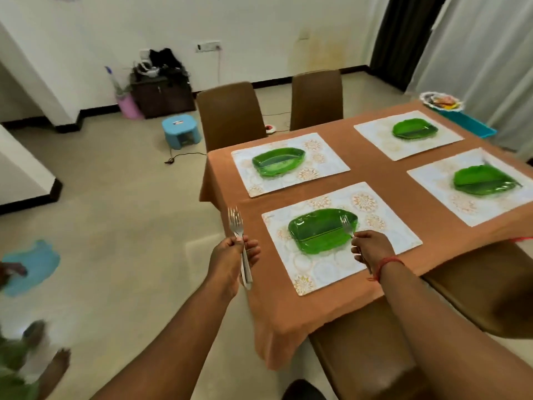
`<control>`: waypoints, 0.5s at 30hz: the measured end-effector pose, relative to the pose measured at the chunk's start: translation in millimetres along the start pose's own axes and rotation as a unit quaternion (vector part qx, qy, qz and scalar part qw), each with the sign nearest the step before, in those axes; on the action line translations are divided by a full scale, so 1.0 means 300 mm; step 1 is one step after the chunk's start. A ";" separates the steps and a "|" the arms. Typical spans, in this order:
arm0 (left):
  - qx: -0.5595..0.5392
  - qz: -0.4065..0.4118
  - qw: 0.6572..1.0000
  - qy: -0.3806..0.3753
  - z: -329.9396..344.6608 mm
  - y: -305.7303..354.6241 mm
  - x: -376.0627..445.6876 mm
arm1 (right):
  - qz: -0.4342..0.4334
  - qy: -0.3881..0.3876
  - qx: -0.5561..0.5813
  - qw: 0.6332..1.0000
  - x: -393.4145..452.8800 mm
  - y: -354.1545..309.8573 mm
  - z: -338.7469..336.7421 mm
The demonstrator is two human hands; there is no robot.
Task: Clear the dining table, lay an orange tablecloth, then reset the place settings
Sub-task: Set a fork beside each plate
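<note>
An orange tablecloth (372, 171) covers the dining table. Several white patterned placemats lie on it, each with a green leaf-shaped plate. The nearest placemat (317, 269) carries the nearest plate (320, 230). My left hand (233, 255) is off the table's left corner, shut on a bundle of forks (238, 235) with tines pointing up. My right hand (372, 246) hovers over the nearest placemat, holding a single fork (347, 225) whose tines lie over the plate's right end.
Two brown chairs (230, 114) stand at the far side, two more (375, 356) at the near side. A teal tray (467, 122) with a basket sits at the far right corner. A blue stool (181, 131) and a cable lie on the floor. Another person's limbs show at bottom left.
</note>
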State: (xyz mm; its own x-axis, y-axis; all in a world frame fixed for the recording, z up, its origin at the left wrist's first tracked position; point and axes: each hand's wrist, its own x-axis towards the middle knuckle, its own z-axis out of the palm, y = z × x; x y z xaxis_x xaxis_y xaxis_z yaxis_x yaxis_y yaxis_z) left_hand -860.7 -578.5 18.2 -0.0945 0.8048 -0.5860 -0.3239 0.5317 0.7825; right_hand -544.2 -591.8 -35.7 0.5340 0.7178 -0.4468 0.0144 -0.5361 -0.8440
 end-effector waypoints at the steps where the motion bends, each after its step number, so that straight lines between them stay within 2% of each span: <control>1: 0.004 -0.004 1.000 -0.006 0.013 0.010 0.026 | 0.005 0.014 -0.003 1.000 0.023 -0.002 -0.011; 5: 0.023 -0.021 0.999 -0.026 0.094 0.039 0.149 | 0.026 0.055 -0.040 0.997 0.156 -0.003 -0.044; 8: 0.024 -0.023 0.999 -0.012 0.153 0.054 0.244 | 0.024 0.074 -0.067 0.995 0.299 -0.009 -0.069; 15: 0.007 -0.019 1.000 0.008 0.269 0.119 0.411 | 0.013 0.076 -0.222 0.972 0.634 -0.004 -0.135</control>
State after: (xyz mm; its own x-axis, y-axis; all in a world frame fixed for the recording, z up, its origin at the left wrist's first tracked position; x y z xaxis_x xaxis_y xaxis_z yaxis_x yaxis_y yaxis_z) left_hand -807.9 -438.9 -9.3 -0.0974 0.7803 -0.6178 -0.3150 0.5647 0.7628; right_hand -408.4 -472.6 -107.7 0.6575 0.6459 -0.3880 0.3445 -0.7157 -0.6075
